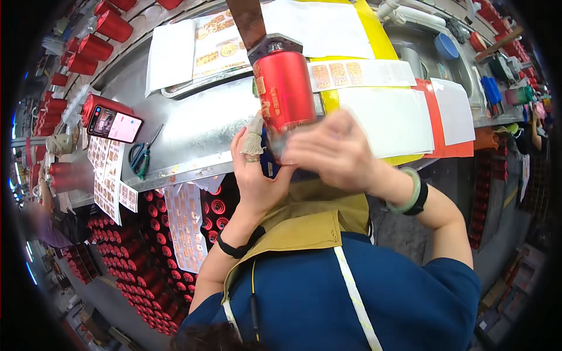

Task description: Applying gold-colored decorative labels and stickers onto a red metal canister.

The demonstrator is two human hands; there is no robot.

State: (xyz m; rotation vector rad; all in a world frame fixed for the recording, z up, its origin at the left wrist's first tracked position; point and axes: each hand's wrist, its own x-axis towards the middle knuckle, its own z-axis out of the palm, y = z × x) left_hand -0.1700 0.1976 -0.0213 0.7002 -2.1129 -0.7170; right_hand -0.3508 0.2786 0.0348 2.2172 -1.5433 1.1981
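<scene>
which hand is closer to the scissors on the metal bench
Left. The left hand is beside the red cylinder, just right of the scissors; the right hand is farther right, beyond the cylinder.

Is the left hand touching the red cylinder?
Touching. In the head view the left hand presses its thumb and wrapped finger against the lower side of the red cylinder.

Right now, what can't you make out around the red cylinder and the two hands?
Head view only:
- Red cylinder: its lower end is hidden behind both hands.
- Right hand: motion-blurred, so its finger positions and grip are unclear.
- Left hand: the fingertip under its grey finger cover is hidden.
- Label strip: the pictures on it are too small to tell.
</scene>
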